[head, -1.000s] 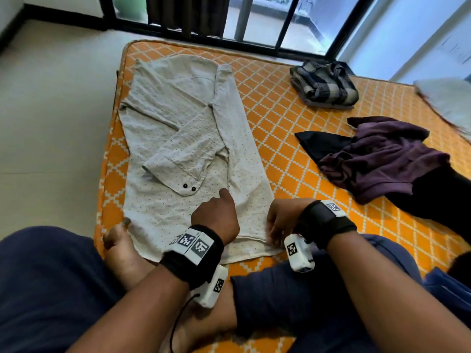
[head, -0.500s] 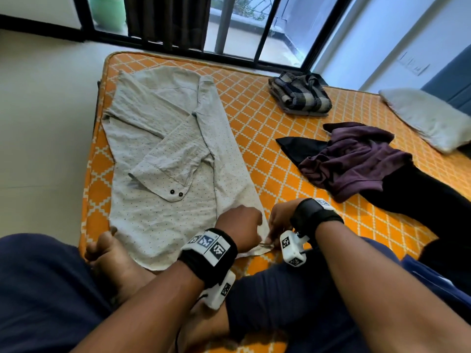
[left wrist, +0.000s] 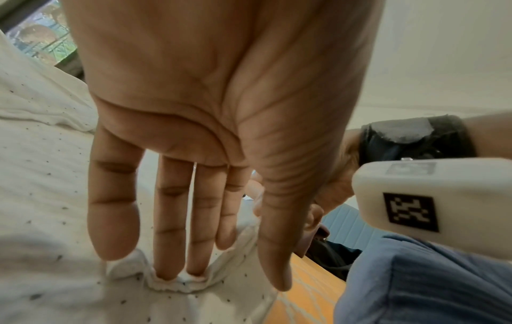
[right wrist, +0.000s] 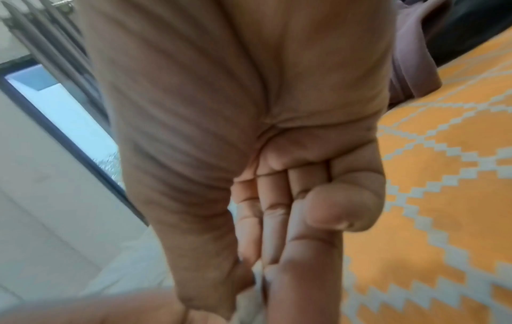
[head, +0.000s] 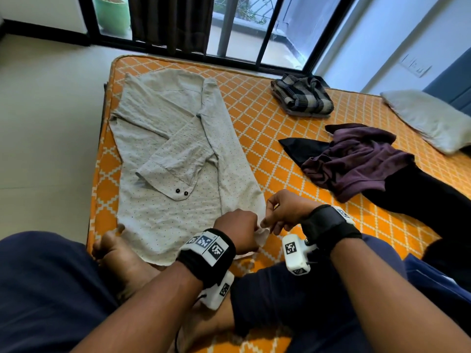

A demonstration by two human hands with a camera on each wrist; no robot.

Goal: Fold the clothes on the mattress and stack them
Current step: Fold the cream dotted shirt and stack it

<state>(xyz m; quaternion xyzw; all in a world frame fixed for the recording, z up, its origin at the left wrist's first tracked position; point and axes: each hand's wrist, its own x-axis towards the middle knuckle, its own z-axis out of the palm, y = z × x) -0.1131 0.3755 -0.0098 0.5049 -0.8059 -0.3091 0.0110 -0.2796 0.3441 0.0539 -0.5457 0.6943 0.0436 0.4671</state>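
Observation:
A pale dotted shirt [head: 178,154] lies flat on the orange mattress [head: 267,123], one sleeve folded across its body. My right hand [head: 275,217] pinches the shirt's near right hem corner between thumb and forefinger, as the right wrist view shows: right hand [right wrist: 259,276], thin cloth edge [right wrist: 249,304]. My left hand [head: 237,230] is just beside it on the same corner. In the left wrist view its fingertips [left wrist: 169,271] are straight and press into a bunched fold of the shirt [left wrist: 41,175].
A folded striped garment [head: 302,95] sits at the mattress's far side. A crumpled purple garment [head: 356,159] lies on a black one [head: 420,200] to the right, near a pillow [head: 428,118]. My crossed legs and a foot [head: 119,256] border the hem. Floor [head: 46,149] lies left.
My left hand slid right along the hem from the shirt's middle to its right corner. The right hand rose a little, lifting that corner. The head view tilted upward.

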